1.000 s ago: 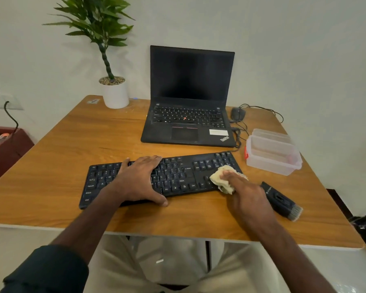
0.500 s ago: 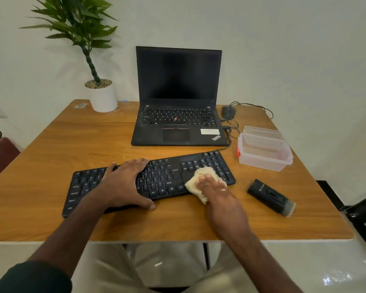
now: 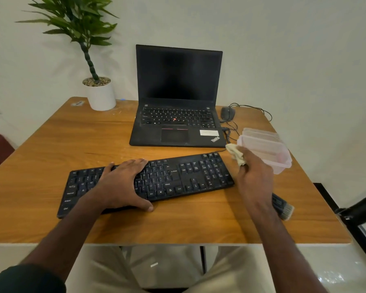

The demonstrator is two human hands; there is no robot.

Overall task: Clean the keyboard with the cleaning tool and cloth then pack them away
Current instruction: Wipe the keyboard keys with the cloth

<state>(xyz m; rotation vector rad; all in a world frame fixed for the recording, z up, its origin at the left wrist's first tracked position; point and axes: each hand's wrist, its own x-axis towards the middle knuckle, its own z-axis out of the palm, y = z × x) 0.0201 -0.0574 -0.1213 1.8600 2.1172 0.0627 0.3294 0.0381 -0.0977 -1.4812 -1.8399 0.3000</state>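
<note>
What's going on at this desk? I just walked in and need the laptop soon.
A person is cleaning the keyboard. The left hand lies flat on its keys, steadying it. The right hand grips a crumpled cloth, lifted off the keys near the clear plastic box. The cleaning tool lies on the desk by the right wrist. The laptop sits open, untouched.

Right forearm (image 3: 268, 212) hides most of cleaning tool (image 3: 283, 209).

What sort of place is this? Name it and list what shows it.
Most likely a home or small office desk: an open laptop with a wired mouse on a wooden table, an external keyboard in front, and a potted plant against the plain wall.
</note>
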